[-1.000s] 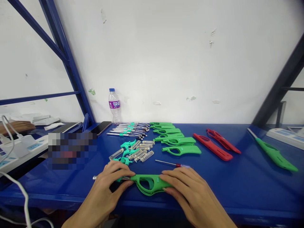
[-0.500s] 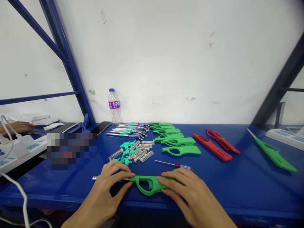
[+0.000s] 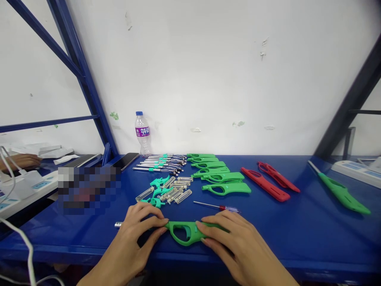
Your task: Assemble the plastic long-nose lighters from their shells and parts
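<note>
A green lighter shell (image 3: 185, 232) with a metal tube sticking out to the left lies near the front edge of the blue table (image 3: 297, 230). My left hand (image 3: 139, 230) is curled over its nose end, fingers pressed on it. My right hand (image 3: 235, 238) covers its handle end, fingers wrapped on it. Just behind my hands lie a small red-handled screwdriver (image 3: 216, 206) and a heap of clear tubes and teal triggers (image 3: 168, 190).
Further back lie a row of green shells (image 3: 217, 174), metal nozzle rods (image 3: 159, 163), two red shells (image 3: 269, 180), a finished green lighter (image 3: 342, 194), a water bottle (image 3: 142, 133) and a phone (image 3: 126, 160). Another person's hand (image 3: 20, 161) rests at far left.
My right hand has slid a little left along the green shell's handle. The left hand and the shell stay where they were.
</note>
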`<state>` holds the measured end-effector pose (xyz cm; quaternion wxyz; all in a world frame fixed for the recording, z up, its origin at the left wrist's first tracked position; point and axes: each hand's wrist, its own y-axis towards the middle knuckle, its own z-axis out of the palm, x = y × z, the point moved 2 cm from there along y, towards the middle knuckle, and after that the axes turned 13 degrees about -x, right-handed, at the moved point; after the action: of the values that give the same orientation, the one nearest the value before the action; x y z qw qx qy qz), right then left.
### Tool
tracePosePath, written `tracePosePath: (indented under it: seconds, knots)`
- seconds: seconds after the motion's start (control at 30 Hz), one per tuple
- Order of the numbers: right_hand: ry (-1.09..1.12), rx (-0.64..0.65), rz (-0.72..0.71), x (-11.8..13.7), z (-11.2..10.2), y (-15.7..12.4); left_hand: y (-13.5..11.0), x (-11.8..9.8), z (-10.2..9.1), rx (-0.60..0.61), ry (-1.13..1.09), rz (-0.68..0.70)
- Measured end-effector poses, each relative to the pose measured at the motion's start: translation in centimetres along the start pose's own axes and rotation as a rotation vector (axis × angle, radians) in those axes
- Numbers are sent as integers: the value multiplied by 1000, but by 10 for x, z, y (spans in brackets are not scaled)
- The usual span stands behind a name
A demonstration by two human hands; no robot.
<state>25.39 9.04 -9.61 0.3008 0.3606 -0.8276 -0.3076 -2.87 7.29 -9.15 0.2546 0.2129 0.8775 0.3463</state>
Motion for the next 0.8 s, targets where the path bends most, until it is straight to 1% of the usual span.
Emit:
tracePosePath:
  seconds: [0.17, 0.23, 0.4, 0.5, 0.57, 0.63, 0.7, 0.8]
  knots:
    - [-22, -83, -38, 1, -5, 0, 1, -1, 0, -9, 7, 30]
    - [-20, -90, -39, 2, -6, 0, 2, -3, -1, -14, 16, 57]
    - [64, -34, 14, -1, -6, 1, 5, -11, -8, -10, 80, 157]
    - [99, -21, 53, -3, -6, 1, 4, -12, -23, -70, 159, 215]
    - [112, -24, 71, -4, -6, 0, 2, -9, -34, -120, 207, 228]
    - [125, -15, 82, -5, -6, 0, 0, -5, -44, -137, 268, 231]
    - [130, 2, 94, -5, -6, 0, -2, 0, -49, -124, 340, 233]
    - [127, 41, 110, -5, -4, -1, -1, 3, -45, -68, 381, 264]
